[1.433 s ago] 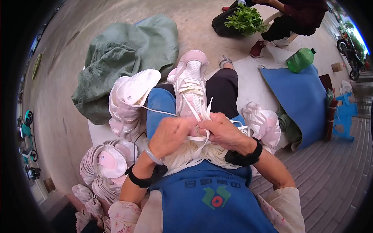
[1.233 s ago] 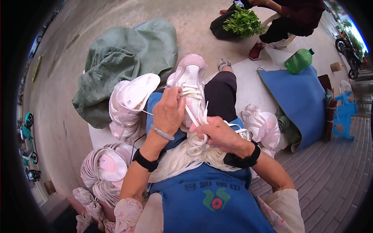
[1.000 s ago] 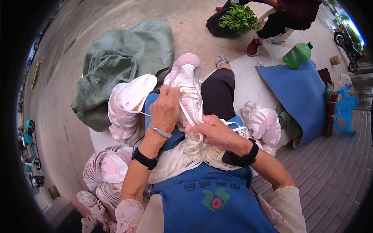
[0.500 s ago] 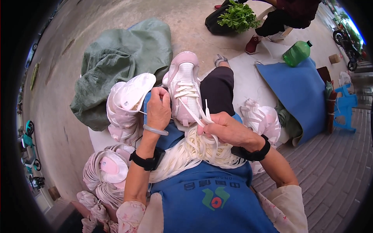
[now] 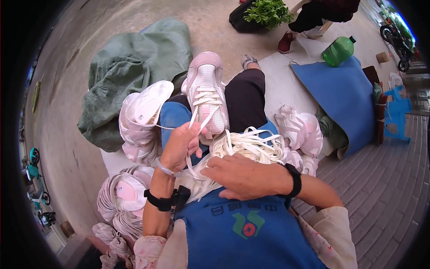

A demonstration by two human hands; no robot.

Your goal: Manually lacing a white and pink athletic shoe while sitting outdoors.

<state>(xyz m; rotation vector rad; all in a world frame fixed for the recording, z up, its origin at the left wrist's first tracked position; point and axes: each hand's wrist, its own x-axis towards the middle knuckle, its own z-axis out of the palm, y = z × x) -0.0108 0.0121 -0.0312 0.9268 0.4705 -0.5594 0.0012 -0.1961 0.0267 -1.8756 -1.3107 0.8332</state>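
A white lace end (image 5: 195, 122) is being pinched between the fingers (image 5: 191, 134) of the left hand (image 5: 179, 145), running to the pink-and-white shoe (image 5: 205, 94) resting on the lap, while the bundle of white laces (image 5: 244, 145) is being pressed by the right hand (image 5: 239, 175), fingers loosely spread, beside stacked shoe uppers (image 5: 141, 116).

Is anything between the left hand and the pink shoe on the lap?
Nothing visible. The left hand pinches the lace ends running straight to the pink shoe; the right hand lies lower, on the lace bundle.

outdoor street-side piecework spot | concrete ground (image 5: 67, 148) | piled shoe uppers (image 5: 141, 119) | parked scooters (image 5: 36, 168)
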